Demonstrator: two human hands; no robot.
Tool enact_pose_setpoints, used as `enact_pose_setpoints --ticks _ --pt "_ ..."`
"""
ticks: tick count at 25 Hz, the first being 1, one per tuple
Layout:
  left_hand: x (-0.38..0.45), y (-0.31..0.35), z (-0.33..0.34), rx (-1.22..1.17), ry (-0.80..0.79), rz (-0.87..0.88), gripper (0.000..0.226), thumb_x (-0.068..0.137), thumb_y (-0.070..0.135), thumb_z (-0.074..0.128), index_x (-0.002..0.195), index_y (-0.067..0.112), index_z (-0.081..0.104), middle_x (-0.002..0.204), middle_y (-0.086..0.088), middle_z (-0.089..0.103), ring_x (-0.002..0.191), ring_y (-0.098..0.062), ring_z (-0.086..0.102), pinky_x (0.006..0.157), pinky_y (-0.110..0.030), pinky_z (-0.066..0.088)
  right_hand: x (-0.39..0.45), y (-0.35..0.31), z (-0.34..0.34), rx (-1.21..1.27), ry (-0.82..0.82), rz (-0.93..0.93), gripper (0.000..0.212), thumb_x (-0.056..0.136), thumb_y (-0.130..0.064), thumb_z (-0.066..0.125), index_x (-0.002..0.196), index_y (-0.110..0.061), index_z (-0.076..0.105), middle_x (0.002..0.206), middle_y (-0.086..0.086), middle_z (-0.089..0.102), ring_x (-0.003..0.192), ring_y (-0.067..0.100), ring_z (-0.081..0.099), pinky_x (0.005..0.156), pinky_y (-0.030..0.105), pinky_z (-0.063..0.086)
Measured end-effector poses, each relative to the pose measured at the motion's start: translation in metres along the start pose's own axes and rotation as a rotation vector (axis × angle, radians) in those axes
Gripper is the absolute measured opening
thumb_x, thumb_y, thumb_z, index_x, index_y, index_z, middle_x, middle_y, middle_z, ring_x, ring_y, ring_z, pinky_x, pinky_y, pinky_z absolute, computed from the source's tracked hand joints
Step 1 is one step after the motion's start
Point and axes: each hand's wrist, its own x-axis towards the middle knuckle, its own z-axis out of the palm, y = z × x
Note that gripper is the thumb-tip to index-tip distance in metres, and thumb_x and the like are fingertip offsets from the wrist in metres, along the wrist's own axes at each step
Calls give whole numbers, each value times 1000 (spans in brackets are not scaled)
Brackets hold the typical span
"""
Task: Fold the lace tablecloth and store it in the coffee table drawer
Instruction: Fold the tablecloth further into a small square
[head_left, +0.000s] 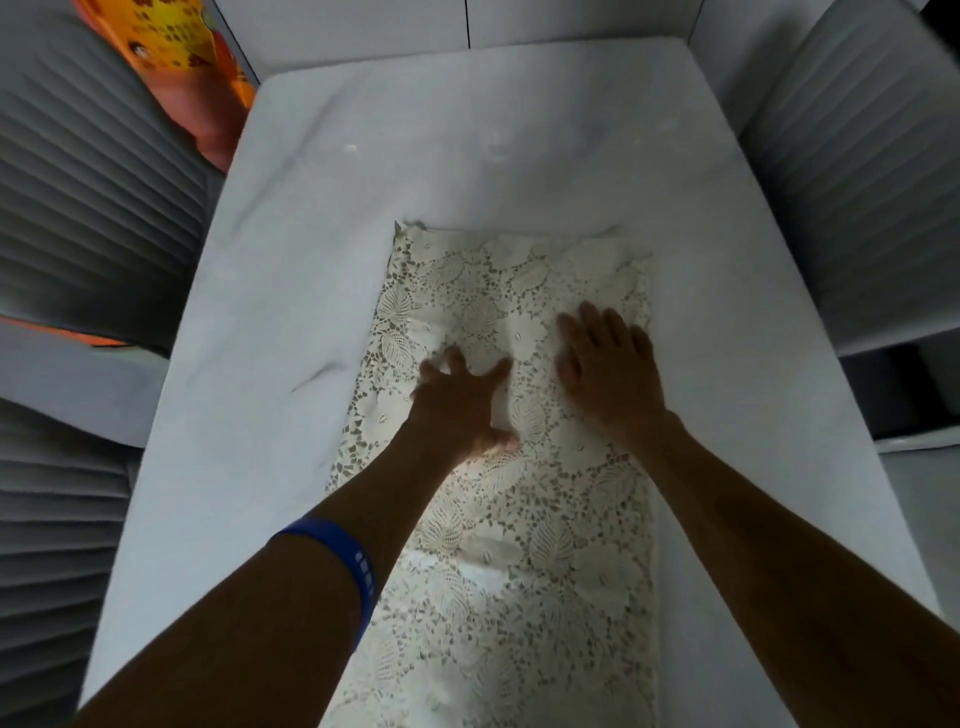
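The cream lace tablecloth (524, 519) lies folded into a long strip on the white coffee table (322, 218), running from the near edge toward the middle. My left hand (460, 402) rests flat on the cloth with fingers spread. Beside it, my right hand (605, 364) presses palm-down on the cloth near its right edge, fingers together and extended. Neither hand grips the fabric. A blue band circles my left forearm. No drawer is visible.
Grey ribbed seats flank the table on the left (78, 218) and right (857, 197). An orange printed bag or cushion (182, 57) leans at the table's far left corner. A white wall stands behind the table.
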Motion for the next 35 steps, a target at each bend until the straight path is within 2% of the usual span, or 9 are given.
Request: enact_pose_setpoints --ticks 5,9,11,15,18,20,27,30,35 --pt "-1 1 1 -26 -11 10 103 75 64 69 150 48 0 160 -23 -11 141 -57 -5 105 -62 35 -12 2 13 40 33 242 64 99 -54 14 154 -24 3 163 10 0 149 33 -2 120 53 3" --pt "-1 0 3 -23 -8 14 101 76 61 70 150 47 2 160 -23 -10 141 -56 -7 105 -63 35 -104 -53 44 108 108 -15 58 102 -45 21 154 -21 15 162 10 11 150 32 6 119 55 14" --pt "-3 -2 4 -62 -8 14 95 79 60 67 151 45 7 161 -19 -9 142 -54 -8 107 -63 31 -150 -65 55 127 119 26 58 101 -44 24 153 -20 21 162 10 14 149 33 8 119 55 11" --pt "-64 -22 31 -307 336 150 45 92 29 62 134 15 52 143 -18 43 129 -40 44 103 -47 45 -185 -61 41 27 19 119 60 100 -49 26 154 -24 17 162 9 12 148 37 9 119 56 11" --pt "-170 -55 107 -273 531 179 41 96 18 57 135 4 55 142 -22 50 133 -39 45 110 -49 37 -215 -64 38 79 -53 377 63 100 -49 24 155 -25 5 163 10 4 149 36 1 119 56 7" --pt "-243 -76 152 -242 565 135 45 97 19 56 140 8 49 147 -20 44 138 -38 40 110 -50 36 -252 -91 37 79 -61 407 63 101 -46 26 155 -21 6 163 12 5 148 38 2 119 56 9" --pt "-358 -82 184 -410 327 -109 59 91 9 55 147 11 37 153 -18 32 137 -37 35 101 -51 45 -424 -180 54 35 -140 391 63 96 -47 17 154 -22 18 161 11 15 147 38 16 117 55 18" --pt "-400 -86 194 -558 272 -347 58 91 9 53 145 17 34 139 -13 41 122 -34 43 94 -49 49 -471 -191 51 91 -138 504 63 96 -43 38 153 -21 23 161 12 19 145 37 21 113 56 26" --pt "-437 -100 216 -819 184 -562 10 90 17 55 97 11 59 95 -12 64 94 -36 62 79 -37 48 -515 -180 40 463 -36 837 57 87 -27 58 139 -17 36 132 16 52 112 39 51 92 50 46"
